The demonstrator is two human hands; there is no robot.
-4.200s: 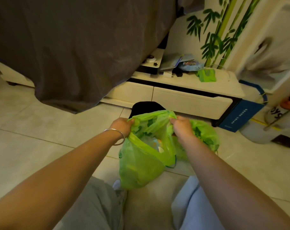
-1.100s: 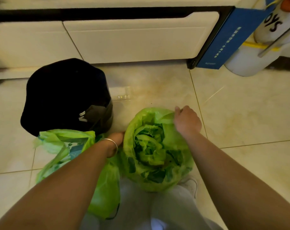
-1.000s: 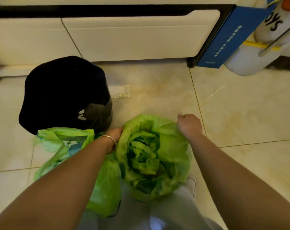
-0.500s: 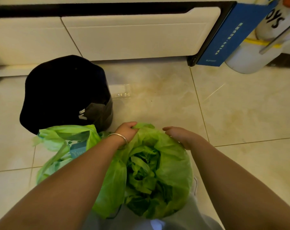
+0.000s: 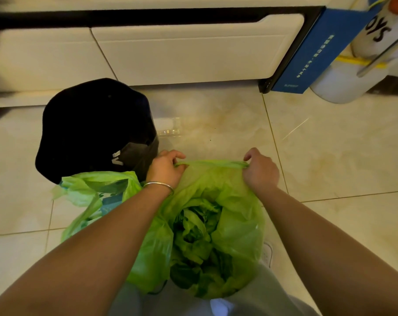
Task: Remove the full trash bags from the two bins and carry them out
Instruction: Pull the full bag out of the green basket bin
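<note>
Floor of pale glossy tile with thin grout lines fills the view, stained yellowish before a low cream cabinet with two drawer fronts under a dark strip. A blue box leans at the cabinet's right end, beside a white tub. A black bin stands on the floor near the cabinet's left drawer. Touching its near side lies one green bag, slumped on the tile. A second bag, open and full of crumpled green, sits between the person's knees. The left hand and right hand each pinch its far rim in curled fingers, stretching it taut between them. A bangle circles the left wrist.
</note>
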